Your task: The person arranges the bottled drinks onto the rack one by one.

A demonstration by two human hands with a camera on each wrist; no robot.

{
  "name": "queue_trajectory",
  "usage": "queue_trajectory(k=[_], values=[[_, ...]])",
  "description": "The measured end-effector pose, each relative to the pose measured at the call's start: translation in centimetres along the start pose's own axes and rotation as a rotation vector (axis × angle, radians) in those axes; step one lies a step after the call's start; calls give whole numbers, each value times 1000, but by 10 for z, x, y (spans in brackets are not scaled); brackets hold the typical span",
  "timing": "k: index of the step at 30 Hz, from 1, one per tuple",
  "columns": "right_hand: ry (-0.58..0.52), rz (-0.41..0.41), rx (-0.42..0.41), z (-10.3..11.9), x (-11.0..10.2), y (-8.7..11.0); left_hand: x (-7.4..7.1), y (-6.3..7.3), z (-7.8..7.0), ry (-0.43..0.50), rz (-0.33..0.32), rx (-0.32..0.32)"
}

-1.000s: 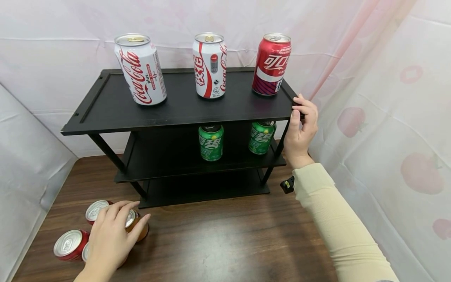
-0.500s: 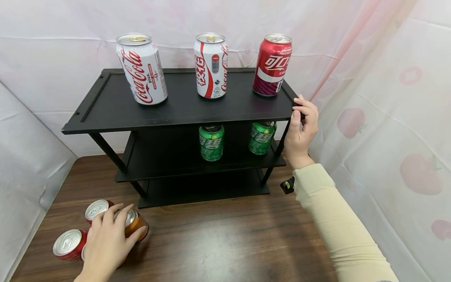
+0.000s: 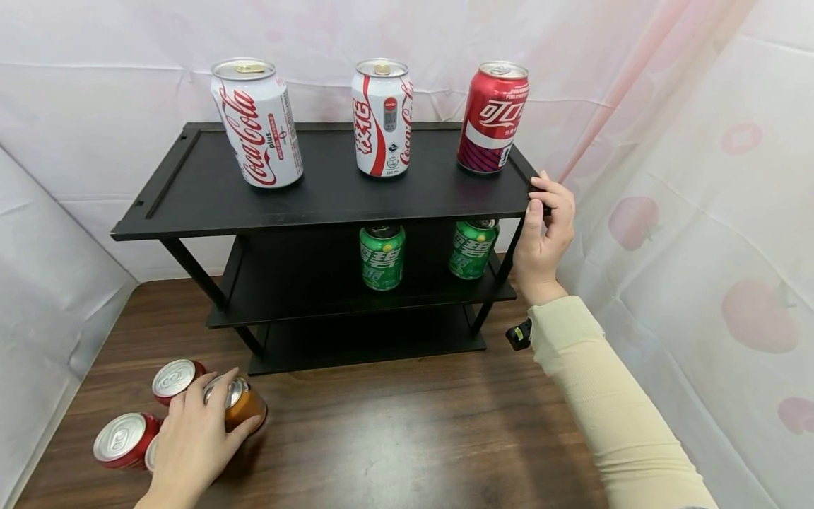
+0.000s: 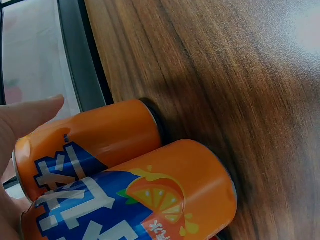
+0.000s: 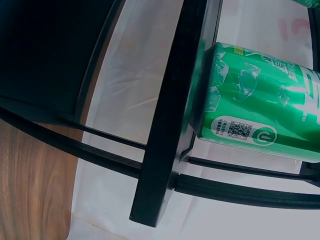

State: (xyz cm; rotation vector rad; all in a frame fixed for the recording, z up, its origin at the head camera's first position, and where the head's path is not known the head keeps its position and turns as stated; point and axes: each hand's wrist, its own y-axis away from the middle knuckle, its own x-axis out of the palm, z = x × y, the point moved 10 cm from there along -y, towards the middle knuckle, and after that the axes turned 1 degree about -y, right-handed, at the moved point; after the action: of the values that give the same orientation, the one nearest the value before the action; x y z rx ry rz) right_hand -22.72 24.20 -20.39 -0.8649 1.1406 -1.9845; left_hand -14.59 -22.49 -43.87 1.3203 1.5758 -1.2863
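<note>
My left hand (image 3: pixel 196 440) is over a cluster of cans on the table, fingers bent loosely across the lid of an orange soda can (image 3: pixel 249 408). In the left wrist view, a near orange can (image 4: pixel 200 180) stands beside a far orange can (image 4: pixel 117 122); the thumb (image 4: pixel 37 115) extends straight by the far one's top. Whether the fingers press either can is hidden. With fingers above and thumb in front, my right hand (image 3: pixel 543 240) grips the right end of a black three-tier shelf (image 3: pixel 324 201). A green can (image 5: pixel 260 100) stands near it on the middle tier.
Two white cola cans (image 3: pixel 259 134) and a red cola can (image 3: pixel 492 120) stand on the top tier. Another green can (image 3: pixel 381 260) is on the middle tier. Red cans (image 3: pixel 127 442) sit left of my left hand. Curtains (image 3: pixel 687 283) hang behind and beside the wooden table (image 3: pixel 381 438).
My left hand has drawn slightly back and down over the orange cans, its fingers and thumb coming closer in. The right hand stays on the shelf.
</note>
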Motion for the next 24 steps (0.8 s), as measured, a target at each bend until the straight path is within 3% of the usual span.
queue_trajectory(k=[5,13,24], values=[[-2,-4,-4,0,0,0,6,0,3,-17,25,-3],[1,-7,-4,0,0,0,3,0,3,-29,-20,13],[-4,-8,-2,-1,0,1,5,1,4,-6,-15,-17]])
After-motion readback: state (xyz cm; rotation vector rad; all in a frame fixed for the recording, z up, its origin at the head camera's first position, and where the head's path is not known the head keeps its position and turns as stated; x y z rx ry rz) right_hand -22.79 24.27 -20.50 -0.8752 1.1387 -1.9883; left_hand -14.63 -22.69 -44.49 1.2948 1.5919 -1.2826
